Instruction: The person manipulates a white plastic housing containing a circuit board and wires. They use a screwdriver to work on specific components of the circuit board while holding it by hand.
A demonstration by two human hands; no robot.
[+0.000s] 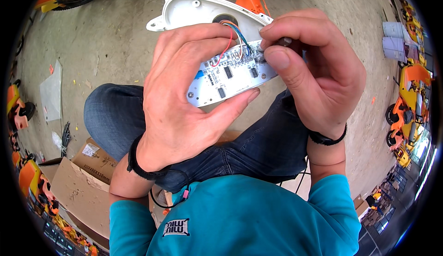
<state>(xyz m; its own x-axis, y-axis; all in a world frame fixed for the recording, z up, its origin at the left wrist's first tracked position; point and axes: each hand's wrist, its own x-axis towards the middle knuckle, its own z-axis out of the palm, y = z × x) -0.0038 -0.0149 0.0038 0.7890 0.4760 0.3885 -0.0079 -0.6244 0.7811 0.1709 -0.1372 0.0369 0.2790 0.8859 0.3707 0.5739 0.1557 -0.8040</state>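
Observation:
My left hand [184, 94] grips a white circuit board [230, 73] with black chips, thumb under its lower edge and fingers over its top. Red, blue and white wires [235, 39] run from the board into a white plastic housing [198, 9] just behind it. My right hand [314, 66] pinches a small dark tool or part [282, 41] at the board's right end, thumb pressed against the board's edge. What that dark piece is I cannot make out.
I sit over a concrete floor with my jeans-clad legs [258, 145] below the hands. A cardboard box [87, 177] lies at lower left. Orange toy vehicle parts [408, 99] line the right and left rims, and another orange piece [251, 0] sits behind the housing.

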